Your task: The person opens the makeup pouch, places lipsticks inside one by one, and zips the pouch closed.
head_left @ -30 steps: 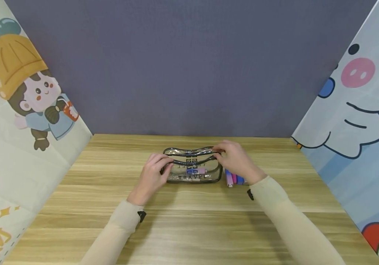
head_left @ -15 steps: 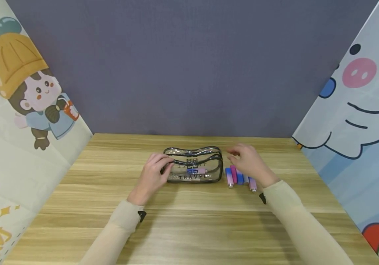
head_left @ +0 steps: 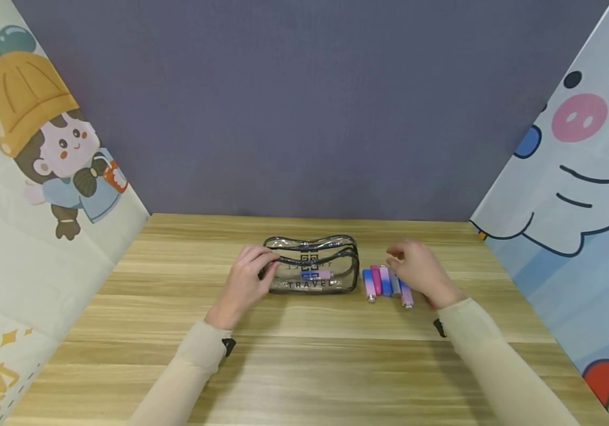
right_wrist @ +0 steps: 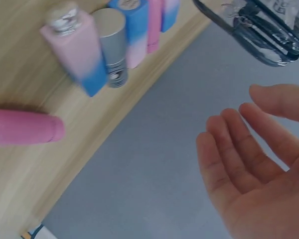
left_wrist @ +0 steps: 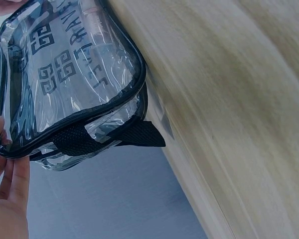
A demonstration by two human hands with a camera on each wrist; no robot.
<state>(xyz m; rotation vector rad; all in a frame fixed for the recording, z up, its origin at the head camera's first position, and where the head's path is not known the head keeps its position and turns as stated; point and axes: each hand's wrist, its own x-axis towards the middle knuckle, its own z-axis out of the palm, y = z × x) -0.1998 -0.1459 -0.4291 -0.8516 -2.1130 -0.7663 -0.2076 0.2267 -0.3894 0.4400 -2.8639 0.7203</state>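
A clear travel pouch (head_left: 344, 277) with black piping and printed lettering stands on the table, its top parted. My left hand (head_left: 243, 284) pinches the rim at the pouch's left corner; fingers and thumb show on either side of it in the left wrist view. Inside lies a pink-and-blue tube (head_left: 323, 275). Right of the pouch several small tubes stand close together: pink-and-blue ones (head_left: 370, 287), a magenta one (head_left: 376, 280) and a silver one (right_wrist: 112, 42). Above them hovers my right hand (head_left: 420, 271), fingers loosely bent, holding nothing.
Another magenta tube (right_wrist: 25, 127) lies apart from the row, mostly hidden under my right wrist in the head view. The wooden table (head_left: 304, 367) meets a grey back panel (head_left: 304, 118). Cartoon-printed sheets (head_left: 576, 177) flank both sides.
My right hand has let go of the pouch's right rim and moved right, over the tubes, uncovering more of them. The left hand has stayed on the left corner.
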